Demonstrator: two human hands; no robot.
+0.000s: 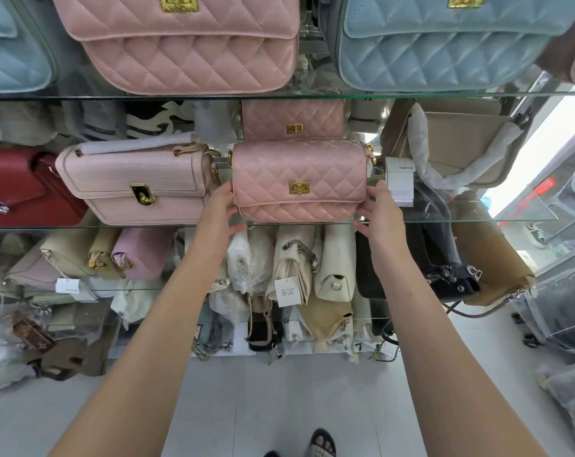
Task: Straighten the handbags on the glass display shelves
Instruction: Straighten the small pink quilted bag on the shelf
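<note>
A small pink quilted handbag (299, 179) with a gold clasp stands upright at the front edge of the middle glass shelf (477, 220). My left hand (220, 212) presses flat against its left end, and my right hand (380, 211) against its right end, so the bag sits gripped between both palms. Its mirror image (292, 120) shows behind it. A pale pink croc-textured handbag (141, 183) stands just to its left, close to my left hand. A white tag (399, 184) hangs at the bag's right.
A red bag (18, 186) sits far left and a beige bag (457, 143) leans at the right of the same shelf. A large pink bag (187, 44) and a blue bag (437, 44) stand on the shelf above. Lower shelves hold several cream, black and tan bags.
</note>
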